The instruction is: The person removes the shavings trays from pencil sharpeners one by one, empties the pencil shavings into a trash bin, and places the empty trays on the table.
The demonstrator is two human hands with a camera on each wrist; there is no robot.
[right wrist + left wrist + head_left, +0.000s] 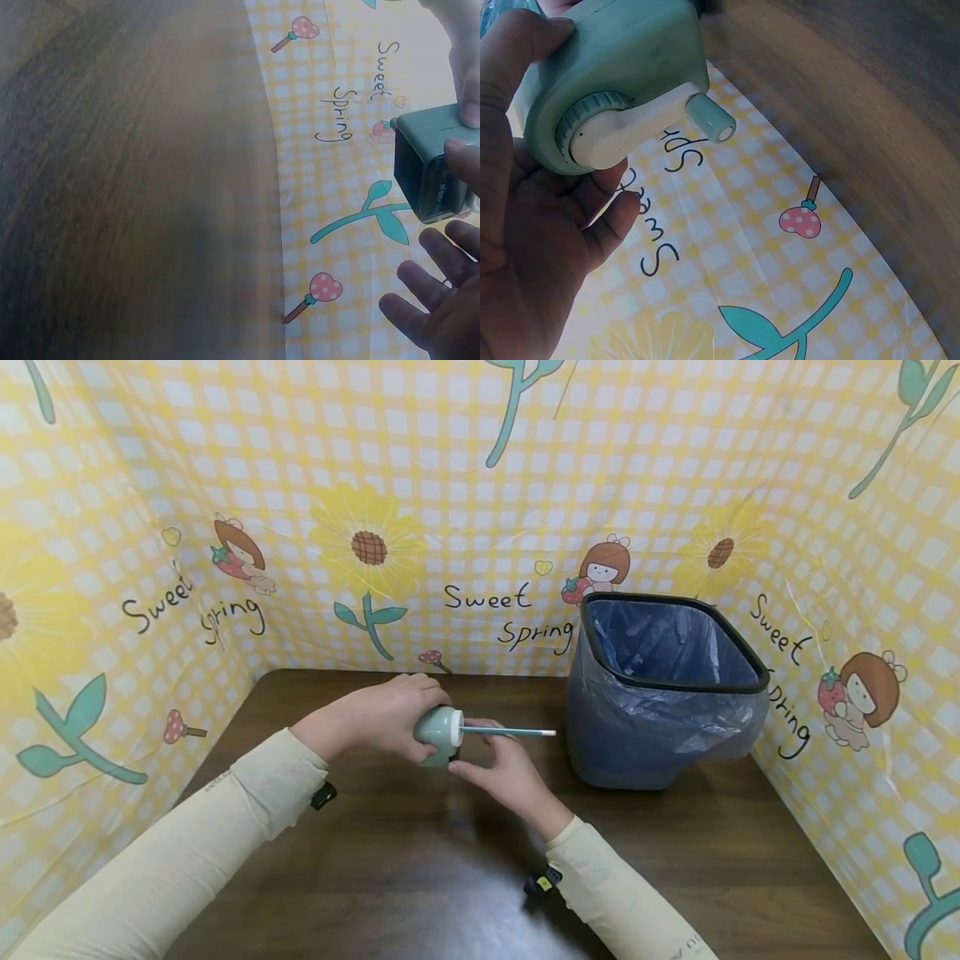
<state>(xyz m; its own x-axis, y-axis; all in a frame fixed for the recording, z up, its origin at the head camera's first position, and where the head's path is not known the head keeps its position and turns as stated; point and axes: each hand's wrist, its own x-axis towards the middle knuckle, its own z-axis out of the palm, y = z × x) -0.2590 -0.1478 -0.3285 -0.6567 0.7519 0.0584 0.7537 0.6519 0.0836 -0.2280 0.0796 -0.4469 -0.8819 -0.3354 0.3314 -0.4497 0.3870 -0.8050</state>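
Note:
A green hand-crank pencil sharpener (437,733) is held sideways above the table by my left hand (393,714), its white front facing right. A slim blue pencil (510,731) sticks out of that front. The left wrist view shows the white crank (641,127) with its green knob, and the left thumb lying on the casing (630,52). My right hand (513,777) is at the sharpener's lower side, its thumb (459,159) touching near the dark underside (439,187). Its other fingers (416,289) are spread, apart from the casing.
A blue bin (630,735) with a black rim and a clear plastic liner stands at the back right of the brown wooden table (360,860). Yellow checked cloth (465,543) with printed flowers walls the table's back and sides.

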